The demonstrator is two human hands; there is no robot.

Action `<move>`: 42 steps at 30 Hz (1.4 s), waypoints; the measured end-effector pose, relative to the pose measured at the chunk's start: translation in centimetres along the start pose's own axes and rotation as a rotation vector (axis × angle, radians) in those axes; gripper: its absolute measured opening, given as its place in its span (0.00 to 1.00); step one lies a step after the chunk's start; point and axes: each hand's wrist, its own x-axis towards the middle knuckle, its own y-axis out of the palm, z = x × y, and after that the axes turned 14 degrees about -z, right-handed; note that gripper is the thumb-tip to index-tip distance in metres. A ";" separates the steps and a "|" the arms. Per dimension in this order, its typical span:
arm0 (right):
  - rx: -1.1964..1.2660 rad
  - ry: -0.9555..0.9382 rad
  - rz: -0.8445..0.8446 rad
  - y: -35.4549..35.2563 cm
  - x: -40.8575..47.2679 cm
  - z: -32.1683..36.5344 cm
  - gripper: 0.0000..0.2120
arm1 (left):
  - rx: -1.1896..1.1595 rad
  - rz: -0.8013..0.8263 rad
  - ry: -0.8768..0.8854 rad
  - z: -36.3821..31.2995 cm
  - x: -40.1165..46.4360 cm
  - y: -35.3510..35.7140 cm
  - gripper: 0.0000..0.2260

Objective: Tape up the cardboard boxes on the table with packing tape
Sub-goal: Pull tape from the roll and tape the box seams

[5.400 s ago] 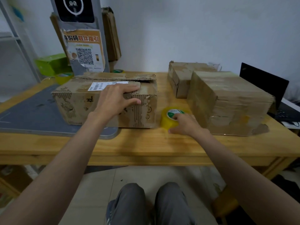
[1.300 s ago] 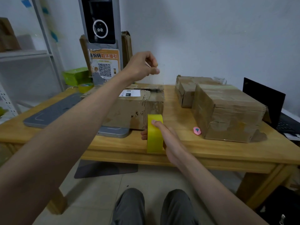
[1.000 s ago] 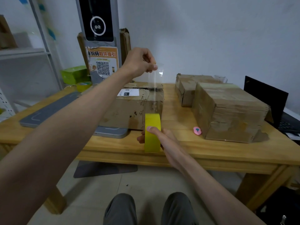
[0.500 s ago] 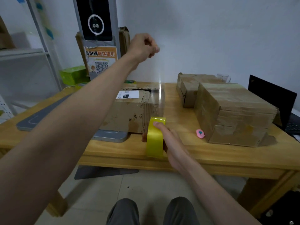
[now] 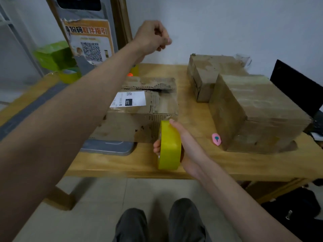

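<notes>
Stretching tape off the roll looks like the step in hand: R hand (image 5: 187,151) grips the yellow tape roll (image 5: 169,145) w/ fingers curled round it, held on edge just above the table (image 5: 201,165) front edge, while L hand (image 5: 152,38) is raised high w/ fingers curled tight, apparently pinching the clear strip's free end, though the strip itself is too faint to confirm. Between the 2 hands, just behind the roll, sits the open box (image 5: 139,112), flaps ragged, white label on top. Right of the R hand: pink cutter (image 5: 216,139), then 2 boxes already taped, the near one (image 5: 253,112) and a smaller one (image 5: 209,75) behind it. Next move prob needs the L hand to lower the strip end onto the far flap, centred over the seam, w/ the roll kept taut.
</notes>
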 end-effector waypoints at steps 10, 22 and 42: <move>0.042 0.331 -0.202 4.1 -4.4 6.2 0.31 | 0.067 0.177 -0.277 -0.4 2.2 -1.4 0.13; 0.001 0.422 -0.194 5.8 -4.6 11.4 0.26 | 0.161 0.207 -0.414 4.0 4.8 0.6 0.13; 0.110 0.623 -0.080 3.9 -0.9 12.4 0.21 | 0.274 0.195 -0.478 13.6 4.0 5.9 0.11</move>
